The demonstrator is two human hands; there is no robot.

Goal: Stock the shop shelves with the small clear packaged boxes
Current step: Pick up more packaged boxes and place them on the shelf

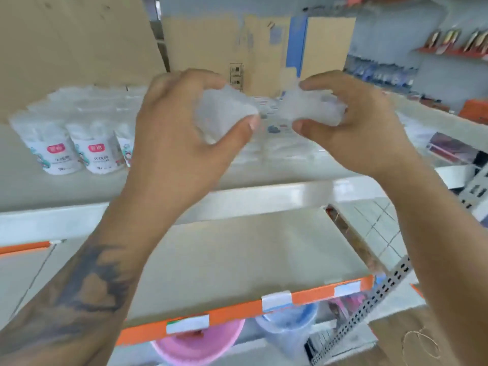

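Shop shelving in pale metal with orange edge strips fills your view, cardboard cartons stacked behind. Your left hand (190, 122) pinches one clear box (227, 109) between thumb and fingers, and your right hand (351, 122) pinches another clear box (311, 109); both are glossy, thin-walled plastic, blurred. They hang above the upper shelf (264, 175), whose stocked row (264, 146) lies directly beyond and below. White printed tubs (79, 149) stand to the left.

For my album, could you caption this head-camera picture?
Left hand and right hand each hold a clear box above the upper shelf.
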